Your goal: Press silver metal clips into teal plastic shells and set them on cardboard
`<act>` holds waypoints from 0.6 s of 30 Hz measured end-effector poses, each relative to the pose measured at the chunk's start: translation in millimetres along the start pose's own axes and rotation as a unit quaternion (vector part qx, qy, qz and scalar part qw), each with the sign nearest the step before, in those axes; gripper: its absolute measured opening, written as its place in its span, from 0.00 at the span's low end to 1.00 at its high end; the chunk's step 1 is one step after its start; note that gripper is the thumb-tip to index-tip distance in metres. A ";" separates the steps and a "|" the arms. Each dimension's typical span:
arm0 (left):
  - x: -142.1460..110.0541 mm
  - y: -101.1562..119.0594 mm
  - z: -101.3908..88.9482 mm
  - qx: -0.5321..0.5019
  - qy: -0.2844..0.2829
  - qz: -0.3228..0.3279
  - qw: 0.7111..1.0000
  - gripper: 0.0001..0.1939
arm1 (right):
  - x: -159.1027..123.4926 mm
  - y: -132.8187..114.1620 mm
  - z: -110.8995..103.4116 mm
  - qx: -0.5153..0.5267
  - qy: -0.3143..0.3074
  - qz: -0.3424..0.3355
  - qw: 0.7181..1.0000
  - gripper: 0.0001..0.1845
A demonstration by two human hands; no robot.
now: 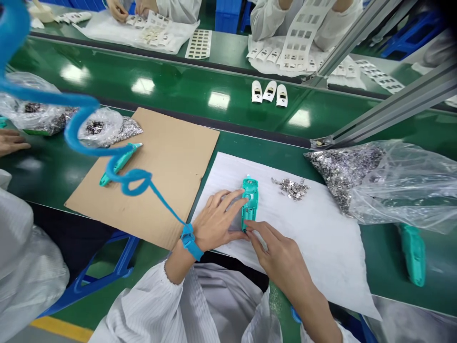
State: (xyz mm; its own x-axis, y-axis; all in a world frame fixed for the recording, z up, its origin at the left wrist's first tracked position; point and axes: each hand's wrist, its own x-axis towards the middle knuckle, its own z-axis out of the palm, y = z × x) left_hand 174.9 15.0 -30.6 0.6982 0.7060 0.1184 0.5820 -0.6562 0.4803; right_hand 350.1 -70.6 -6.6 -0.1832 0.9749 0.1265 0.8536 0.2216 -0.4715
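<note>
A teal plastic housing (250, 200), open side up with its inner cavities showing, lies lengthwise on a white foam sheet (221, 178). From the left, my left hand (216, 216) steadies it, fingertips on its left edge and thumb by its lower end. A blue wrist strap (191, 242) with a coiled cord is on that wrist. My right hand (277, 247) has thumb and forefinger pinched together at the housing's lower end; whatever is between them is too small to make out. To the right of the housing is a loose pile of small metal pieces (293, 188).
A clear bag of metal pieces (352, 176) lies at right, near another teal housing (414, 255). Cardboard (167, 162) at left bears a teal device (119, 164). White shells (269, 91) sit on the green belt (178, 78). The blue coiled cord (85, 112) hangs across the left. Co-workers sit opposite and at left.
</note>
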 end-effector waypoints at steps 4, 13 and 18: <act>0.0 0.9 0.9 0.008 0.004 0.004 1.000 0.41 | 3.2 2.7 1.1 0.051 -0.024 0.042 0.998 0.09; -0.9 -0.8 0.5 0.006 0.002 0.010 1.000 0.41 | 19.9 8.0 -14.4 0.157 -0.101 0.098 0.978 0.05; -1.5 -0.8 -0.4 0.000 0.002 0.012 1.000 0.40 | 21.1 17.2 -16.8 0.213 -0.134 0.138 0.958 0.09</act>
State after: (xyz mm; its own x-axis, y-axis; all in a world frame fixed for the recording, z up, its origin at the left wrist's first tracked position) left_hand 173.2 14.6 -30.8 0.7105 0.6911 0.1324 0.5653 -0.6726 0.4776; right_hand 369.1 -46.6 2.6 -0.1463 0.9557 -0.2553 0.6213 -0.1120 -0.7755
